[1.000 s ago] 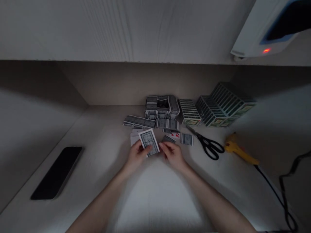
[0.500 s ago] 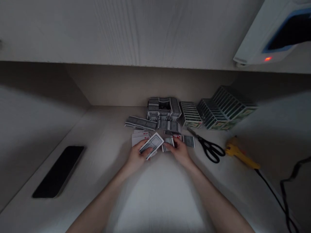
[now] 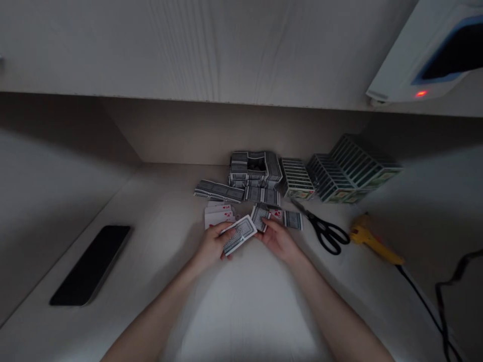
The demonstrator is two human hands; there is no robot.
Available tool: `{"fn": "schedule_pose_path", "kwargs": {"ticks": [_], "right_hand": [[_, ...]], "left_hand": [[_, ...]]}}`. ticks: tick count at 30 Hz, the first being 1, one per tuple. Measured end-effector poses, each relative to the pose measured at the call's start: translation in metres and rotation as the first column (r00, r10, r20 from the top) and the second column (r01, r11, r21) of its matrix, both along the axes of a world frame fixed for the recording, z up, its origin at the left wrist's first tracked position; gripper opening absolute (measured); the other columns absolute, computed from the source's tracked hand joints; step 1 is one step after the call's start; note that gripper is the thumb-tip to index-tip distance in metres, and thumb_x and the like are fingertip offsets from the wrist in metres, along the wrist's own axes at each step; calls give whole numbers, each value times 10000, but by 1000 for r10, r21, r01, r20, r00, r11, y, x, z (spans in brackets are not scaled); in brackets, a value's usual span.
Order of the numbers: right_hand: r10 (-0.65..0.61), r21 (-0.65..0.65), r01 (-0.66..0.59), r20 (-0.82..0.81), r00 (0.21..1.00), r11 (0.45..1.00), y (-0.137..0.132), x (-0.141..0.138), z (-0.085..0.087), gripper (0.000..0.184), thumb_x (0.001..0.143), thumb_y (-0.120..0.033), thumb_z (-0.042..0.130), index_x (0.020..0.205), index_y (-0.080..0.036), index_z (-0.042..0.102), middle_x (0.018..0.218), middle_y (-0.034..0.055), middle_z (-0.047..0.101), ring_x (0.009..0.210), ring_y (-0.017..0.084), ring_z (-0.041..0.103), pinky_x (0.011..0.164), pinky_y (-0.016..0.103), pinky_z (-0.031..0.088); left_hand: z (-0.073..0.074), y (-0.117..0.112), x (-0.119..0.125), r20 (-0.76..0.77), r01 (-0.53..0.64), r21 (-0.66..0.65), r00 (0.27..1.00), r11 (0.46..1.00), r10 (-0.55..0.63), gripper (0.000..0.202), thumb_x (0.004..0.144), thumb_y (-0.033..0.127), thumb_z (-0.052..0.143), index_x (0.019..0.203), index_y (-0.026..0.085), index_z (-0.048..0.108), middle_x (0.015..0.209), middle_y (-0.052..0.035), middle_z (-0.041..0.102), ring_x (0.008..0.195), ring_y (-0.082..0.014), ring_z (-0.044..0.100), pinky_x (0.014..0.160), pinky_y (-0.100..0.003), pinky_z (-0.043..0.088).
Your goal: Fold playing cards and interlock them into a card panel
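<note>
Pinched in my left hand point(image 3: 208, 247) is a playing card point(image 3: 240, 234), tilted with its dark patterned back upward; whether more than one card is there I cannot tell. My right hand point(image 3: 282, 241) grips a shorter patterned piece of playing card point(image 3: 259, 217) between thumb and fingers. The two pieces meet or overlap at the left card's upper right end. Just behind my left hand lie face-up playing cards point(image 3: 218, 216) with red marks. Beside my right fingers are a card with red hearts point(image 3: 276, 214) and a face-down card point(image 3: 293, 219).
Behind the hands are a row of folded cards point(image 3: 219, 190) and a hollow block of folded cards point(image 3: 237, 166). Several slatted card blocks point(image 3: 296, 173) stand to their right. Scissors point(image 3: 327, 232), a yellow glue gun point(image 3: 375, 242) and its cord lie right; a phone point(image 3: 90, 266) lies left. A shelf point(image 3: 188, 55) overhangs.
My right hand has lifted the shorter card piece and brought it against the left card. My left hand has shifted slightly right and nearer, its card turned flatter.
</note>
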State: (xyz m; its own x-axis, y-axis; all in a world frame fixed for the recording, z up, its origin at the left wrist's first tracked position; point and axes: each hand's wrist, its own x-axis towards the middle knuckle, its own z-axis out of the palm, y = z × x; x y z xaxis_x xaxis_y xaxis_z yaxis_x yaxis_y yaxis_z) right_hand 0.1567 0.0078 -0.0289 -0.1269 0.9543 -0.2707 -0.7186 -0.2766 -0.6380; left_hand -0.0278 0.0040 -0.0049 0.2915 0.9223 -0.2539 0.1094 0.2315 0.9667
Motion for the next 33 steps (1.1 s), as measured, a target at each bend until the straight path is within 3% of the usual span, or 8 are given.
{"fn": "schedule_pose_path", "kwargs": {"ticks": [6,13,17,22,33], "right_hand": [[-78,-42,77,-26,997,996,3,4,-2,168,616,-50,647,725,-172,611,814,2,690,762,140,630,734,287,521],[-31,-37,28,-87,996,999,4,6,-4,245,641,-18,609,848,-149,615,874,23,693,791,135,642,751,256,522],[-24,-40,18,-148,989,999,3,6,-3,230,743,-95,544,944,-195,586,911,4,689,834,140,641,775,319,519],[10,-77,-29,-241,970,997,4,6,-3,203,835,-250,463,991,-174,567,970,46,674,910,162,622,809,352,500],[-47,-61,35,-206,977,998,5,3,-6,136,790,-134,521,909,-147,585,913,61,686,874,161,636,811,324,508]], "left_hand": [[4,-1,2,98,24,-58,995,998,-18,349,729,424,521,904,124,554,551,5,574,324,-109,511,268,-179,307],[7,-1,2,147,34,-130,989,991,-14,349,749,336,431,998,115,532,605,-13,598,376,-145,557,309,-223,389],[10,-3,0,101,61,-91,994,994,-52,363,718,257,447,1045,126,535,615,0,600,408,-133,568,346,-218,421],[10,-3,-1,8,65,-20,998,998,-65,346,723,242,458,1042,140,544,635,8,591,417,-121,568,338,-198,407],[5,-6,0,-12,43,28,999,999,-43,313,738,247,464,1023,153,552,660,13,582,416,-106,553,358,-201,414]]}}
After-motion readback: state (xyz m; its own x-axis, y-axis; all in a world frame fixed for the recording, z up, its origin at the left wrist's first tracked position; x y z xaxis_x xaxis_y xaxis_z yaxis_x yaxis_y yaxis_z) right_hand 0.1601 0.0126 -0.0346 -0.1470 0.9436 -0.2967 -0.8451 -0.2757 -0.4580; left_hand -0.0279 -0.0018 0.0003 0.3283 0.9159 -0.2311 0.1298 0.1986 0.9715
